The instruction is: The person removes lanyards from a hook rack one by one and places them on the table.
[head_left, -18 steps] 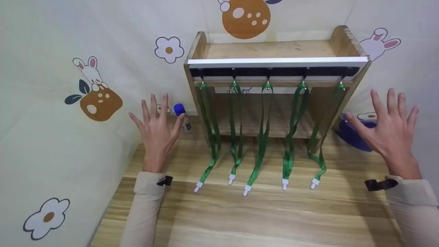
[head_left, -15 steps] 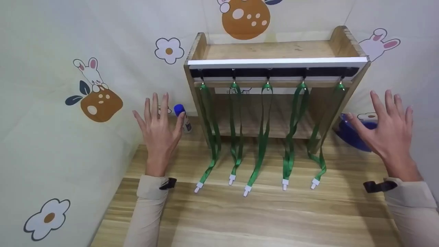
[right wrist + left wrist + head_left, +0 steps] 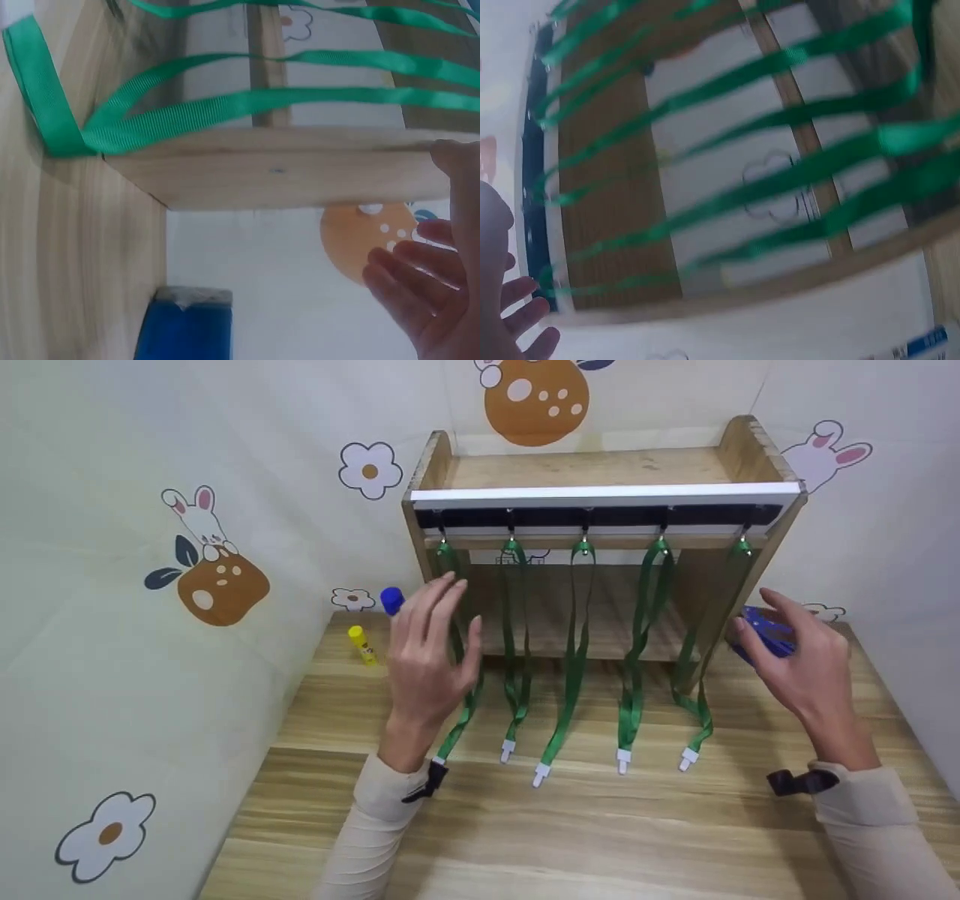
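On feed I count: 5 green lanyards [image 3: 571,682], 4 white clips [image 3: 624,761] clear, 1 mostly hidden, 1 rack [image 3: 585,469], 1 left hand [image 3: 427,664], 1 right hand [image 3: 811,667], 2 wrist straps [image 3: 802,783], 1 yellow tube [image 3: 362,646], 1 blue-capped tube [image 3: 391,600], 1 blue object [image 3: 187,330].

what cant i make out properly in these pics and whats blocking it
Head view: what lies below the round blue plastic cap, hidden by the left hand.
Head view: the full shape of the blue item, partly covered by the right hand.
Head view: most of the white plastic clip on the leftmost green ribbon lanyard, behind the black wrist strap.
Left wrist view: lettering on the white, blue-banded object, blurred.
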The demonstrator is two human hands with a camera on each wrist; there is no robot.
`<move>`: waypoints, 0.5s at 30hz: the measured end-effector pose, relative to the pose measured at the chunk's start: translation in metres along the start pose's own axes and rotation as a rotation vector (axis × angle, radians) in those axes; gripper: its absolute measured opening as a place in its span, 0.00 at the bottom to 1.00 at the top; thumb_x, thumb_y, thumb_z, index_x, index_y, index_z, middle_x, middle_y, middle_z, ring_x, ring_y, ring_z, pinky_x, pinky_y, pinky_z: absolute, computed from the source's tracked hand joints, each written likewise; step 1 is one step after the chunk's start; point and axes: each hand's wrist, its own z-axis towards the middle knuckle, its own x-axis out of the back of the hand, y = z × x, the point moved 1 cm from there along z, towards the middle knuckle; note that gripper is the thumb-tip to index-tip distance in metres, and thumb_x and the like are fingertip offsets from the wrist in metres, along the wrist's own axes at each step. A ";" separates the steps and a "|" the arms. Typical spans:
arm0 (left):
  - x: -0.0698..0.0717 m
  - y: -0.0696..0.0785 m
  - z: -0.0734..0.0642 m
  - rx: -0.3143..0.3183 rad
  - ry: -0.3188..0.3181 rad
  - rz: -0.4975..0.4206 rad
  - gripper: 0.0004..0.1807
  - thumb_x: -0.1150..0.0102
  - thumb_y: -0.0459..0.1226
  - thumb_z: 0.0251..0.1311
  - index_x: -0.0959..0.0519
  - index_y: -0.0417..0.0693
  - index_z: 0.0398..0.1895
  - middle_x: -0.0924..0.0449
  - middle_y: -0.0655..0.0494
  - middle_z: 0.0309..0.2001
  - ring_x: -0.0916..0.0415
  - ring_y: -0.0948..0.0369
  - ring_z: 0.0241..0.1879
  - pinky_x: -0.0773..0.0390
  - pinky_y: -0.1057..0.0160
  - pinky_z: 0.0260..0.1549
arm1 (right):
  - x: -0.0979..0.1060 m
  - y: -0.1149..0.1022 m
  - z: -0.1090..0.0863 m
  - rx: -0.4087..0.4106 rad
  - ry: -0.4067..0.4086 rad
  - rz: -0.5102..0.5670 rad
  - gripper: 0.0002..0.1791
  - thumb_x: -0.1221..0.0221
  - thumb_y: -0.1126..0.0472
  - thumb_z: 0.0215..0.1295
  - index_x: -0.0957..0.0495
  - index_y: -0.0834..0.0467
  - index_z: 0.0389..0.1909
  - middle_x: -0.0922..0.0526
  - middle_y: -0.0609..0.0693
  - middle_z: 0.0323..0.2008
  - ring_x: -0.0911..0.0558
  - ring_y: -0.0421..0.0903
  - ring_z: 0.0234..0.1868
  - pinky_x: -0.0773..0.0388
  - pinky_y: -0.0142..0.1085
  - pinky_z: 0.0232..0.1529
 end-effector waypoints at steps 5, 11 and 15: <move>-0.025 0.035 -0.001 -0.094 -0.046 -0.191 0.22 0.30 0.37 0.68 0.18 0.41 0.63 0.15 0.45 0.63 0.19 0.50 0.65 0.20 0.55 0.70 | -0.011 -0.008 -0.005 0.090 0.057 0.076 0.26 0.31 0.49 0.74 0.18 0.53 0.69 0.09 0.59 0.58 0.09 0.47 0.58 0.34 0.06 0.53; -0.061 0.080 -0.007 -0.151 -0.228 -0.407 0.21 0.36 0.37 0.75 0.20 0.40 0.67 0.14 0.48 0.61 0.17 0.57 0.61 0.21 0.69 0.68 | -0.025 -0.012 -0.006 0.132 0.137 0.145 0.18 0.31 0.59 0.74 0.14 0.58 0.61 0.08 0.60 0.53 0.23 0.11 0.52 0.28 0.09 0.53; -0.081 0.111 -0.007 -0.123 -0.349 -0.530 0.24 0.39 0.39 0.79 0.23 0.38 0.72 0.14 0.46 0.61 0.14 0.58 0.57 0.21 0.76 0.64 | -0.031 -0.014 -0.007 0.120 0.185 0.178 0.16 0.29 0.66 0.71 0.12 0.60 0.57 0.08 0.62 0.51 0.22 0.11 0.51 0.27 0.09 0.51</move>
